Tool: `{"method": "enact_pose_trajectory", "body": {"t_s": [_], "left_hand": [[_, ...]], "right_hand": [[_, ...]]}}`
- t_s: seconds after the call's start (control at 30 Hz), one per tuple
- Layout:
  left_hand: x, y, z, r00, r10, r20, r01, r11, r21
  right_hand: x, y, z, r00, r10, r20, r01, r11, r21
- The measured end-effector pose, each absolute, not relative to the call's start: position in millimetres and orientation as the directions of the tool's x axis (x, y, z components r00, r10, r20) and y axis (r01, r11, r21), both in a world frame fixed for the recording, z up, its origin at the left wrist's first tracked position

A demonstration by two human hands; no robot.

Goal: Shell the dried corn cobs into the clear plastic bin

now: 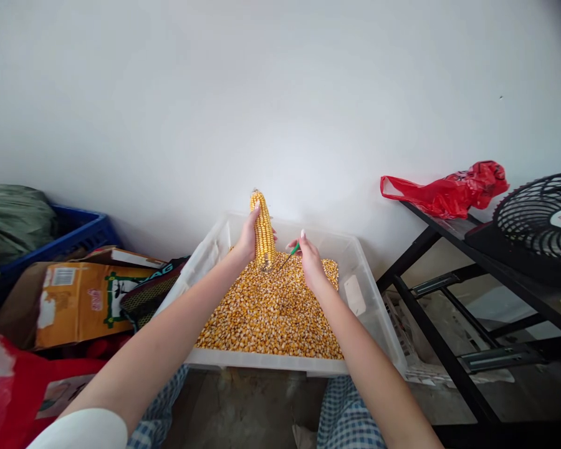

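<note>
My left hand (249, 236) is closed around an ear of corn (262, 231), which stands nearly upright with its yellow kernels on. My right hand (308, 255) grips the green handle of a thin tool (295, 249), perhaps a screwdriver. Its dark metal shaft slants down to the left, toward the lower end of the ear; whether the tip touches the ear I cannot tell. Both hands are above a translucent plastic bin (371, 293) that holds a deep heap of loose corn kernels (271, 312).
A black metal frame table (449, 231) stands on the right, bearing a red plastic bag (453, 190) and a black fan (542, 218). At left are a cardboard box (79, 299), a blue crate (81, 234) and a red bag (37, 386). A white wall (280, 112) rises behind the bin.
</note>
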State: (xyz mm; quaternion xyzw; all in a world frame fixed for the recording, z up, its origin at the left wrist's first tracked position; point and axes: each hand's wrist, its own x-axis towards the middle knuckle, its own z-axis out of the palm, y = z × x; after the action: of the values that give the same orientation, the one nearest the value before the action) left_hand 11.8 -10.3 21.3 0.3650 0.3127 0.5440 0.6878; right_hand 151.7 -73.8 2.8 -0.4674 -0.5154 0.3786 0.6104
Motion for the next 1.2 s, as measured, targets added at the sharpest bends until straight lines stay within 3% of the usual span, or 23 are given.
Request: {"method": "enact_pose_trajectory", "body": {"t_s": [0.13,0.47,0.77,0.9,1.0,1.1,1.2], "left_hand": [[11,-7,19,0.160,0.987,-0.018,-0.496,0.096,0.863],[7,-3,20,0.058,0.998,-0.031,-0.459,0.054,0.887],[11,0,8,-0.023,0.993,0.113,-0.349,-0.114,0.930],[10,2,4,-0.046,0.983,0.180,-0.242,-0.186,0.952],[11,1,-1,-0.086,0.966,0.246,-0.069,-0.252,0.965],[16,-4,-4,-0.099,0.940,0.327,0.118,-0.315,0.942],[21,-11,0,-0.081,0.925,0.371,0.182,-0.352,0.918]], "right_hand": [[151,-79,10,0.239,0.911,0.336,0.025,0.340,-0.940],[143,-90,3,0.039,0.847,0.530,0.258,0.504,-0.824],[143,-93,1,-0.147,0.790,0.595,0.467,0.586,-0.662],[144,-91,-1,-0.229,0.799,0.556,0.509,0.585,-0.631],[143,-87,-4,-0.281,0.825,0.491,0.565,0.555,-0.611],[141,-83,-10,-0.304,0.839,0.451,0.632,0.532,-0.563],[141,-81,-23,-0.340,0.861,0.377,0.709,0.498,-0.499]]}}
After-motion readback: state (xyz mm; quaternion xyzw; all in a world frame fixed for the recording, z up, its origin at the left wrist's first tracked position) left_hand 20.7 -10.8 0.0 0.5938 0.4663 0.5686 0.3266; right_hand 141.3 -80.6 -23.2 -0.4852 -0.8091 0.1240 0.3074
